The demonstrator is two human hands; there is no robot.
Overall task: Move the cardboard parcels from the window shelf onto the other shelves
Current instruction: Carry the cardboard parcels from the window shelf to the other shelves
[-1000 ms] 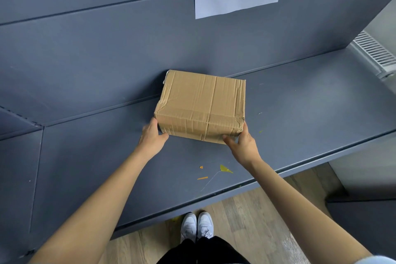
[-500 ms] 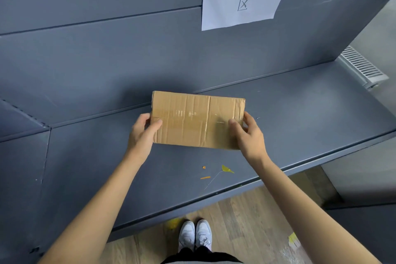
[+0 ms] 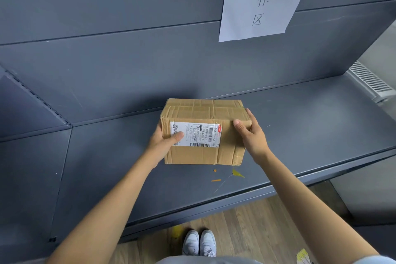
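**A:** What does the head view show?

**B:** A person looks down along two bare forearms at a cardboard parcel (image 3: 203, 133) held between both hands over a dark grey metal shelf (image 3: 310, 126). Whether its bottom edge touches the shelf, I cannot tell.

**A:** How are the hands placed?

**B:** The left hand (image 3: 165, 141) grips the parcel's left end, thumb lying across a white shipping label (image 3: 196, 134) on the face nearest the person. The right hand (image 3: 251, 133) grips the right end, thumb on that same face, fingers wrapped round the far corner.

**A:** And the parcel itself?

**B:** Brown, creased, bound with clear tape. The label carries a barcode and small print.

**A:** What lies around the hands?

**B:** Just below them on the shelf sit small orange and yellow scraps (image 3: 236, 173). Beyond the hands rises a grey back panel (image 3: 128, 66); above the right hand a white paper sign (image 3: 263, 0) with three handwritten characters hangs on it. Far right of the right hand is a white vent grille (image 3: 369, 80). Beneath the forearms are a wooden floor (image 3: 246, 231) and two pale shoes (image 3: 199, 242).
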